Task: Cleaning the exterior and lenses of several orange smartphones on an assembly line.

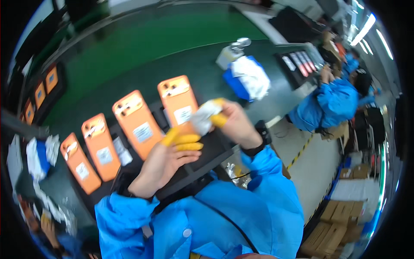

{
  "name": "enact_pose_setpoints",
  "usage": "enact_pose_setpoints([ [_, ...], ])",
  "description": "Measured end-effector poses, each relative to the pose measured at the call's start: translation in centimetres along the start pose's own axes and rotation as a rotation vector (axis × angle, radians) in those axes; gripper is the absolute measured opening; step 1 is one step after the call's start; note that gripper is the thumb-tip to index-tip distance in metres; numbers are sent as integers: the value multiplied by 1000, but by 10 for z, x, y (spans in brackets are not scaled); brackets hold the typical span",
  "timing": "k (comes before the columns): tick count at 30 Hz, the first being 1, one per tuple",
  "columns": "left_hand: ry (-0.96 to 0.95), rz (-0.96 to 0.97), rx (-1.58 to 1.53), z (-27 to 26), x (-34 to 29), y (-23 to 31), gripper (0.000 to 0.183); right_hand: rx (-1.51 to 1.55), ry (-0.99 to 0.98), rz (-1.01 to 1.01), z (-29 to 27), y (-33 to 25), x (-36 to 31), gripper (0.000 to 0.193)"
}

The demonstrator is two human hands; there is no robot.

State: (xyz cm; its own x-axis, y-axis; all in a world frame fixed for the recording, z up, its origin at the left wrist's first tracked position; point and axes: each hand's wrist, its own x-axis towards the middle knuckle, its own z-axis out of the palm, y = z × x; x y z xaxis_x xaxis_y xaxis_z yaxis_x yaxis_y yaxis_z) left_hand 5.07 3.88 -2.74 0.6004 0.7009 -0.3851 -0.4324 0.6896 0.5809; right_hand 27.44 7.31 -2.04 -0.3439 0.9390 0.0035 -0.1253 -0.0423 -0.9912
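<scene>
Right hand: The right hand (pixel 233 121) was closed on a crumpled white wipe (pixel 205 116), pinching it between fingertips in yellow covers, over the lower end of the rightmost phone.
Left hand: The left hand (pixel 168 157) was part open, its yellow-covered fingers loosely bent beside that same end; I couldn't tell whether they touched or gripped it.
Rightmost phone: The rightmost orange phone (pixel 172 102) had its camera bar at the far end and a white label on its back, partly hidden by the wipe.
Other phones: Three more orange phones (pixel 148 123) slanted away in a row to the left, backs up, each labelled.
Tray: A black tray (pixel 215 146) lay under the row.
Bench: On the green bench (pixel 172 47) beyond the right hand stood a white bottle (pixel 227 57), with a blue packet (pixel 235 82) and white cloths (pixel 252 77) just beside it.
Right side: A co-worker in blue (pixel 325 110) was near another dark tray (pixel 293 73).
Floor: Brown cartons (pixel 336 216) were piled at the lower right.
</scene>
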Motion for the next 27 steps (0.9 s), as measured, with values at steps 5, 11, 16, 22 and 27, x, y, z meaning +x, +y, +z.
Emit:
enact_pose_setpoints([
  [5,51,130,-103,-23,-11,0,44,-462,-305,-460,41,10,0,11],
  [11,219,339,96,-33,-7,3,39,-283,21,-300,40,21,1,18],
  [16,136,299,34,-11,-6,-4,43,-1,-95,269,41,31,7,30],
  [22,151,225,-104,-7,1,-4,35,359,11,366,37,24,-2,30],
  [27,217,233,-150,-1,-1,-2,38,317,-11,416,39,23,5,27],
])
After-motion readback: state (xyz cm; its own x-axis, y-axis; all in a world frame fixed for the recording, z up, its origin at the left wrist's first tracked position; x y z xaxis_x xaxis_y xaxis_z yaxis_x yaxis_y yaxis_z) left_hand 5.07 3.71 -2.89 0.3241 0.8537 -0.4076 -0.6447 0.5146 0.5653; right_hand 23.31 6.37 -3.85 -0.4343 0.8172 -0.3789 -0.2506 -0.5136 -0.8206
